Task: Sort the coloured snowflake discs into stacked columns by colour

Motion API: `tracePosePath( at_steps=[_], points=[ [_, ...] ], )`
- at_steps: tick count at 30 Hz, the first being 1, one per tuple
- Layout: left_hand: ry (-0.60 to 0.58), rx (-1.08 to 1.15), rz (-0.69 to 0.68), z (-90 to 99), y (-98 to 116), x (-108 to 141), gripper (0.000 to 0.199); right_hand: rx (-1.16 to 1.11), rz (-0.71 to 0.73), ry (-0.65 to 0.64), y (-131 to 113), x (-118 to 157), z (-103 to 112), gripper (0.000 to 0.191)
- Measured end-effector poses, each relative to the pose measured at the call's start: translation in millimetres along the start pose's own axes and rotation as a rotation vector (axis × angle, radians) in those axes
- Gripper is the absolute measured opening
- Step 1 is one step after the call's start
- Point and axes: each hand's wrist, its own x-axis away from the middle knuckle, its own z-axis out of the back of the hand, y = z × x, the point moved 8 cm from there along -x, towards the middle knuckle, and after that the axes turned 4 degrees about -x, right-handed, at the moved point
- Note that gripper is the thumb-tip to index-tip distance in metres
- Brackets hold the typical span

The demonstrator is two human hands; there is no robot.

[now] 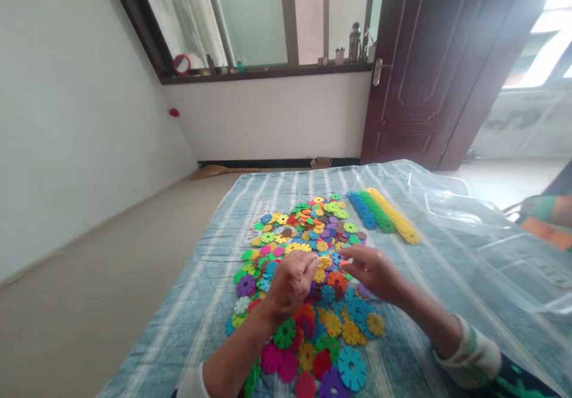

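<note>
A wide pile of colourful notched plastic snowflake discs point(351, 368) covers the middle of the cloth. Over it, my left hand point(291, 282) is closed, fingers curled, with yellow snowflake discs point(323, 263) at its fingertips. Part of its grip is hidden behind the knuckles. My right hand point(374, 271) hovers at the pile's right side, its fingers bent and apart from the thumb, with nothing visible between them. Beyond it lie three straight rows of overlapping discs: a blue row point(361, 210), a green row point(378, 212) and a yellow row point(393, 216).
A striped blue-grey cloth point(201, 267) covers the table. Clear plastic boxes point(465, 210) and a larger clear container point(531, 276) stand on the right. An orange and green item point(547, 219) shows at the right edge. A wooden door point(415, 58) stands behind.
</note>
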Motion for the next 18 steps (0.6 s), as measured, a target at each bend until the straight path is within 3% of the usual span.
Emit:
tracePosePath(
  at_steps=[4,9,14,18],
  points=[
    [-0.039,0.054,-0.079,-6.4,28.2,2.8,0.029,-0.096,-0.034,-0.159,-13.4,-1.8,-16.5,0.016],
    [-0.036,0.126,-0.103,-13.7,23.8,4.9,0.026,-0.116,-0.044,-0.201,-8.5,-8.0,-5.1,0.016],
    [0.019,0.136,-0.091,-16.1,11.9,6.3,0.021,0.056,-0.236,-0.200,28.8,-11.8,54.6,0.017],
    [-0.015,0.126,-0.125,-13.9,18.6,4.3,0.020,0.440,-0.469,-0.158,77.5,0.3,119.9,0.020]
  ],
)
